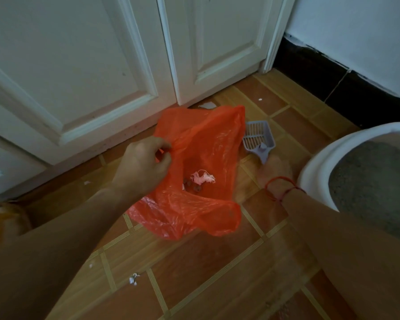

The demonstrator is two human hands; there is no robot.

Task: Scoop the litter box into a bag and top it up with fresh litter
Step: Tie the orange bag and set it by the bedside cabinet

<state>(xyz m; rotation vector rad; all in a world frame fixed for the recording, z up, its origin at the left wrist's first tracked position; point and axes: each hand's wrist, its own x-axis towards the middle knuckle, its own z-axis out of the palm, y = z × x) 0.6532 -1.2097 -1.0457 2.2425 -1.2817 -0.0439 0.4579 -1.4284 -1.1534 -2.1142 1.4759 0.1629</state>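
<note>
The left hand (146, 162) pinches the orange bag (206, 146) open on the floor. Hold that rim wide while the right hand (276, 175) (blurred, grip unclear) reaches the scoop (259, 137) lying between bag and litter box (316, 167).

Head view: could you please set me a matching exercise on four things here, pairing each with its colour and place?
Things:
1. bag
2. scoop
3. litter box
4. litter

Colour and place:
A. lavender, lying on the floor
B. white, at the right edge
C. orange, gripped at its rim by the left hand
D. grey, inside the litter box

Pairs: 1-C, 2-A, 3-B, 4-D
</note>
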